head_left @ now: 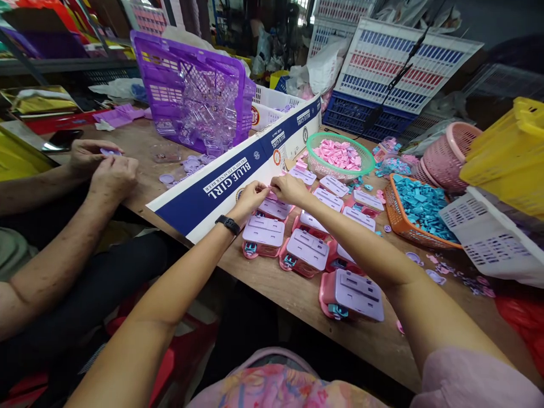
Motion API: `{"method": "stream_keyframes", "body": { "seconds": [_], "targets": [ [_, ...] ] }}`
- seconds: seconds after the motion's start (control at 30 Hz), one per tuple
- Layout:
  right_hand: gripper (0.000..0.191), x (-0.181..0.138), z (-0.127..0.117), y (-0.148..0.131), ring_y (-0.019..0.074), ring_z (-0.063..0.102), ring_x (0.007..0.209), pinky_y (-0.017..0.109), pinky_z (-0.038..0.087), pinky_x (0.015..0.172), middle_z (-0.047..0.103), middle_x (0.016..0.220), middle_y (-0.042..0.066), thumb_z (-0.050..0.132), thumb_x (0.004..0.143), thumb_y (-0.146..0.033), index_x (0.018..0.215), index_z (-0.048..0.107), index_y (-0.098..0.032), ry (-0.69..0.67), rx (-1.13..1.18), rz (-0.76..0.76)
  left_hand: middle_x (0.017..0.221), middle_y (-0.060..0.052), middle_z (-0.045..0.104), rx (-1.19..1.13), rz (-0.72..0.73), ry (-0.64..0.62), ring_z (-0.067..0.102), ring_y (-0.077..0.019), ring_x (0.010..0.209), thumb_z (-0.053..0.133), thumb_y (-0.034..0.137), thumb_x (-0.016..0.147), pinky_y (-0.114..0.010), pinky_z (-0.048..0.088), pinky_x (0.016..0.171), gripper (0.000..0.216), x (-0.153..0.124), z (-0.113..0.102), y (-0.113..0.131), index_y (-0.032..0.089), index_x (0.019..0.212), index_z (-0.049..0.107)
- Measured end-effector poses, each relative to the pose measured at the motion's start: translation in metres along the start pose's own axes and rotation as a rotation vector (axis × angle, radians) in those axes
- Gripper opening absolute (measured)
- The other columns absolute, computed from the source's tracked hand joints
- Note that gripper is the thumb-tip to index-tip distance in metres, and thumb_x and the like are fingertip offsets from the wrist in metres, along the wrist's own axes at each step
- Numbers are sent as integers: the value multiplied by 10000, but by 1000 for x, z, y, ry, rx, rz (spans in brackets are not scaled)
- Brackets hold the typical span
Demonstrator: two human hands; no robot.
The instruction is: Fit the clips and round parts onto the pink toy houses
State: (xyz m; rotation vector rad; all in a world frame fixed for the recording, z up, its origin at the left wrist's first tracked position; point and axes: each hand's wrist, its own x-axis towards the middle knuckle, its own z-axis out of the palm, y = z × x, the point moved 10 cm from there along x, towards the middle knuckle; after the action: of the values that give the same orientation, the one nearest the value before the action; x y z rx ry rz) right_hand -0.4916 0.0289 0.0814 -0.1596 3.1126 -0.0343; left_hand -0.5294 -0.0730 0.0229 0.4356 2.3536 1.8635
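Observation:
My left hand [251, 199], with a black band on the wrist, is closed in a pinch above the back-left toys. Right beside it, my right hand [289, 188] is also closed, its fingertips nearly meeting the left ones. A small pink plastic piece [272, 195] shows between them, partly hidden by the fingers. Under and around the hands stand several pink toy boxes with lilac tops, such as the front one [359, 294] and another [305, 252]. Teal parts show at their lower ends. My right forearm hides some of them.
A printed cardboard strip [238, 170] divides the table. Behind the toys sits a green-rimmed basket [315, 141] of pink pieces; an orange basket [393, 218] holds teal ones. Loose lilac parts [436, 276] lie at right. Across the divider, another person's hands [113, 175] hold a lilac piece near a purple crate [148, 73].

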Motion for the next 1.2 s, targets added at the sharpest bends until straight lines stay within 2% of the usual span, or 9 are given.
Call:
{"method": "stream_keyframes", "body": {
  "seconds": [0.3, 0.5, 0.73, 0.8, 0.87, 0.97, 1.03, 1.13, 1.2],
  "targets": [
    [323, -7, 10, 7, 284, 677, 1079, 339, 503, 797, 743, 1178, 113, 441, 1039, -341, 1206, 689, -218, 80, 116, 94, 818, -17, 679, -94, -9, 11, 623, -185, 808, 707, 296, 763, -304, 463, 768, 120, -1, -2, -1, 198, 789, 643],
    [318, -8, 12, 6, 283, 664, 1100, 331, 486, 786, 743, 1173, 98, 439, 1045, -363, 1181, 690, -224, 49, 118, 72, 776, -1, 636, -157, -48, -32, 582, -171, 740, 691, 302, 762, -290, 438, 689, 128, 1, 6, -13, 208, 792, 610],
    [298, -13, 12, 4, 270, 654, 1067, 333, 474, 810, 737, 1156, 111, 440, 1053, -355, 1131, 688, -209, 102, 190, 55, 764, 29, 547, -97, -58, 20, 564, -160, 744, 688, 231, 730, -282, 437, 706, 197, 5, 1, -19, 225, 812, 508],
    [234, -12, 10, 10, 247, 657, 1055, 325, 480, 850, 743, 1124, 101, 506, 1030, -327, 1066, 693, -191, 129, 294, 24, 806, 18, 571, -63, -50, 39, 579, -172, 772, 687, 211, 731, -298, 450, 740, 220, 3, -3, -10, 224, 873, 520],
    [223, -17, 3, 26, 205, 666, 1007, 300, 498, 860, 739, 1111, 98, 490, 1040, -296, 1072, 669, -168, 192, 514, 60, 903, -8, 607, -3, 8, 94, 600, -191, 872, 700, 207, 743, -322, 463, 826, 263, -5, -11, 7, 222, 949, 537],
    [369, -36, 5, 47, 152, 674, 845, 265, 540, 751, 725, 1131, 108, 326, 1101, -389, 1248, 577, -162, 217, 1004, 178, 1053, -56, 639, 139, 281, 165, 599, -214, 1042, 687, 235, 816, -356, 449, 960, 209, -36, -15, 54, 215, 995, 582],
    [461, -51, 9, 43, 140, 671, 790, 247, 549, 683, 711, 1151, 115, 271, 1103, -490, 1338, 519, -180, 177, 1244, 193, 1099, -72, 658, 198, 496, 96, 599, -223, 1077, 680, 274, 862, -368, 451, 984, 182, -66, -1, 87, 212, 1026, 629],
    [571, -71, 10, 34, 128, 653, 721, 233, 542, 616, 692, 1138, 113, 276, 1072, -619, 1339, 534, -185, 152, 1336, 215, 1076, -65, 680, 205, 633, -16, 603, -234, 1076, 718, 278, 844, -382, 451, 1001, 191, -103, 20, 111, 218, 1020, 673],
    [687, -79, 10, 28, 121, 616, 639, 235, 518, 550, 693, 1083, 108, 251, 1031, -716, 1302, 576, -175, 125, 1294, 239, 1001, -51, 690, 162, 591, -28, 615, -228, 1024, 720, 254, 821, -373, 463, 973, 143, -112, 24, 111, 214, 952, 680]
  ]
}}
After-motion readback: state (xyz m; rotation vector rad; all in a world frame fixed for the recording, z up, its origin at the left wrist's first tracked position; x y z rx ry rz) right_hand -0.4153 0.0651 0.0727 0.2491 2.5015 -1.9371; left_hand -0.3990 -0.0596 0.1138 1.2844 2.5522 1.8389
